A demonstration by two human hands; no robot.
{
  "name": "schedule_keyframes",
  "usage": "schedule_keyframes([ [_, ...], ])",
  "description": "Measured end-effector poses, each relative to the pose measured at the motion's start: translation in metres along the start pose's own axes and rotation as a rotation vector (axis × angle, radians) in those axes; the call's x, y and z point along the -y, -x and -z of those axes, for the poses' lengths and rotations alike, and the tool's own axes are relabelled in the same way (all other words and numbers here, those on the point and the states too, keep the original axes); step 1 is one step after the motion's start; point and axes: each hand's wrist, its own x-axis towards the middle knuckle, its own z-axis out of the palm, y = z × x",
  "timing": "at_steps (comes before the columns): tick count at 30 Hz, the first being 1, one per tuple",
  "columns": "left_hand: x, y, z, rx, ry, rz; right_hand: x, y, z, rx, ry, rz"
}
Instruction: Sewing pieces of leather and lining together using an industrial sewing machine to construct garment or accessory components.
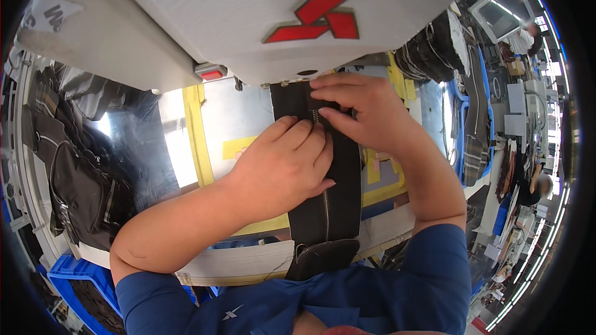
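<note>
A long black fabric strip (341,180) with a metal zipper runs from under the white machine head (217,18) toward my body, its lower end hanging over the bench edge. My left hand (288,161) has its fingers curled together on the strip at the zipper, gripping it. Above and right of it, my right hand (366,115) rests on the strip near the machine, index and middle fingers stretched forward, thumb apart beside the zipper. The needle area under the head is mostly hidden. Yellow tape (198,136) marks the shiny work surface (146,149).
Black bags (84,183) pile at the left above a blue crate (68,270). More dark fabric (428,49) lies at the right rear, beside blue trays (459,142) holding fabric. Other people (531,189) sit at workstations far right. The bench's front edge (236,263) is near my body.
</note>
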Motion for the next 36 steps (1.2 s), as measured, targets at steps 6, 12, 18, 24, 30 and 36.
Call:
schedule_keyframes([
  [6, 0.001, 0.0, 0.001, 0.015, 0.014, 0.001, -0.006, -0.002, -0.001, -0.016, -0.002, 0.057],
  [12, 0.001, 0.0, 0.001, 0.014, 0.013, 0.0, -0.002, -0.003, -0.003, -0.02, 0.037, 0.054],
  [18, 0.009, -0.003, 0.002, -0.066, 0.071, 0.105, -0.002, -0.004, -0.001, -0.008, 0.139, 0.116],
  [24, 0.026, -0.006, 0.005, -0.127, 0.05, 0.291, -0.005, 0.001, -0.011, -0.07, 0.207, 0.135],
  [30, 0.025, -0.009, 0.005, -0.086, 0.02, 0.21, -0.007, 0.001, -0.011, -0.119, 0.194, 0.172],
  [36, 0.019, -0.014, 0.009, -0.032, -0.168, 0.18, -0.008, 0.005, 0.001, -0.057, 0.139, 0.129],
])
